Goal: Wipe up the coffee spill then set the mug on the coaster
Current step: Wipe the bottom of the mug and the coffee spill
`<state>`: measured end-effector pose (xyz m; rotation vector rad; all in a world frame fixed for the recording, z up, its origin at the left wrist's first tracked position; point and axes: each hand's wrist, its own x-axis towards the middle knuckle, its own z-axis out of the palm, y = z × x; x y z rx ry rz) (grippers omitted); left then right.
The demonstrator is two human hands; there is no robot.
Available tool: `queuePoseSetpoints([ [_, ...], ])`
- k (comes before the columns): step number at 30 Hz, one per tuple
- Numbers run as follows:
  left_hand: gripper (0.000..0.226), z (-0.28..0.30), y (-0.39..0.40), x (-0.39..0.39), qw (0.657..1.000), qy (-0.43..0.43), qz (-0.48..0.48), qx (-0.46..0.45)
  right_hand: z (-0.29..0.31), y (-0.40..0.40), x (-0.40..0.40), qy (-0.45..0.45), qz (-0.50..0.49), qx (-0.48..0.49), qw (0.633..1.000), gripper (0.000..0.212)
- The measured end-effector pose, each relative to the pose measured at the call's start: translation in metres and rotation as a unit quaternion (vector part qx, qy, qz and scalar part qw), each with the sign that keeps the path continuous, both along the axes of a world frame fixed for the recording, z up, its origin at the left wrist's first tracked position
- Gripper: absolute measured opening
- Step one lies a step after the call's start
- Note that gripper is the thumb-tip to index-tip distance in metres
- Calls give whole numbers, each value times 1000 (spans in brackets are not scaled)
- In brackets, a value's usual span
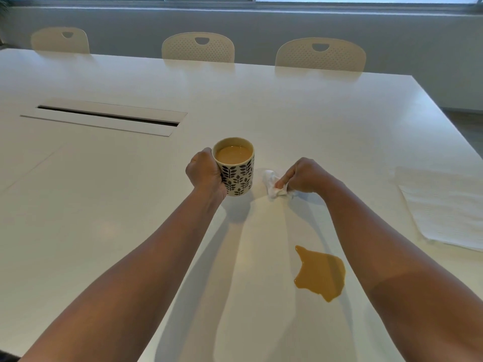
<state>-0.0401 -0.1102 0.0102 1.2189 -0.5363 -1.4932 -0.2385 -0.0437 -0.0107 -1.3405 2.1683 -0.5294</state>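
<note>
1. I see the left hand (205, 175) curled round the side of the mug (236, 167), fingers wrapped where the handle would be; the handle itself is hidden from me.
2. The mug is upright, nearly full of milky coffee, and seems lifted a little above the table (130, 205), with its shadow lying below it.
3. Just right of the mug, the right hand (304, 176) pinches a crumpled white tissue (274, 184) between thumb and fingers, the tissue touching the table.
4. The coffee spill (320, 273) lies nearer me than the mug and to its right, beside my right forearm, unwiped.
5. Far right of the mug sits a stack of paper towels (444, 207).
6. Beyond the mug, three chairs (198, 48) stand at the far edge.
7. Left of the mug and farther back, a cable slot (107, 116) is set in the table.
</note>
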Motion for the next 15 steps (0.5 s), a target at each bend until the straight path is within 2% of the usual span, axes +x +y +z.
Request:
queuePoseSetpoints([
  [7, 16, -19, 3, 0, 1000, 3, 5, 11, 6, 5, -5, 13, 16, 62, 998, 28],
  [10, 20, -25, 4, -1, 1000, -9, 4, 13, 6, 9, -5, 8, 12, 71, 997, 21],
  [15, 18, -31, 7, -3, 1000, -15, -1, 14, 6, 16, -2, 1, 5, 68, 998, 22],
])
